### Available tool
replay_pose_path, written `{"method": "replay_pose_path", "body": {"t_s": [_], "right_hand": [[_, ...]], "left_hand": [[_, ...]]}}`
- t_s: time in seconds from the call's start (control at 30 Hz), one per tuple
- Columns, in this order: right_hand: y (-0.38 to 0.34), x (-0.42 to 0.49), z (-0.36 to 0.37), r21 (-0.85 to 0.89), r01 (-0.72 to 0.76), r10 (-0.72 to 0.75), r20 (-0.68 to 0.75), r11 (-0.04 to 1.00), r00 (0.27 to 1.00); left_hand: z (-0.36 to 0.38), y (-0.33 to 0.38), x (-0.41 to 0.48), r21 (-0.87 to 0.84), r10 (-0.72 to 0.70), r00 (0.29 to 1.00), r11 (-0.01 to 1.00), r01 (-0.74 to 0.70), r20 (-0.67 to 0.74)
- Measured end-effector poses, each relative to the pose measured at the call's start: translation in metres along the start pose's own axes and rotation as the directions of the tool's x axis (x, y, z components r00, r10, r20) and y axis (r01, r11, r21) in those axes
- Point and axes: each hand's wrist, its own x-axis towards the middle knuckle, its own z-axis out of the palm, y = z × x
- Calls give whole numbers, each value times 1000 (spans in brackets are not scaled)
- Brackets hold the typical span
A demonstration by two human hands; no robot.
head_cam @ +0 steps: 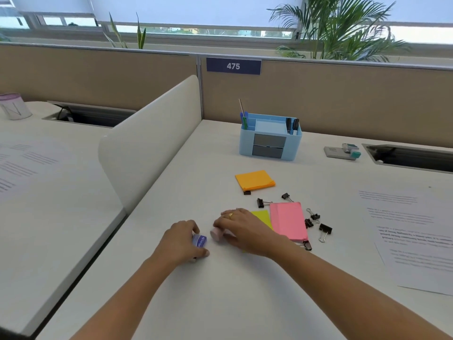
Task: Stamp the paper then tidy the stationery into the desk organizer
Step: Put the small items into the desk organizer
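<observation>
My left hand (180,241) grips a small blue-purple item (199,240) low on the white desk. Just to its right, my right hand (241,230) curls over a pale pink cylindrical item (217,233) lying on the desk. A light blue desk organizer (269,139) stands at the back with pens and markers in it. Orange (255,179), yellow (262,217) and pink (289,223) sticky note pads lie between it and my hands. Several black binder clips (324,229) are scattered around the pink pad. A printed paper (411,234) lies at the right.
A grey and teal stamp-like device (342,151) sits right of the organizer, beside a cable opening (409,157). A curved white divider (149,141) borders the desk on the left. Beyond it, another desk holds a printed sheet (27,163) and a cup (13,106).
</observation>
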Motion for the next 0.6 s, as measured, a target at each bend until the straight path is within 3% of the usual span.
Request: {"method": "replay_pose_path", "body": {"t_s": [0.1, 0.2, 0.37, 0.6], "right_hand": [[5, -2, -3, 28, -80, 81, -25, 996, 996], [10, -3, -10, 213, -203, 228, -101, 956, 968], [34, 4, -27, 503, -308, 464, -218, 807, 859], [84, 20, -62, 655, -363, 634, -232, 663, 738]], "left_hand": [[-3, 6, 5, -63, 1, 1000, 998, -1, 1], [-5, 13, 16, -270, -5, 1000, 963, 2, -12], [-11, 39, 44, -482, 65, 995, 872, -90, -69], [-25, 86, 106, -619, 124, 991, 776, -124, -43]]}}
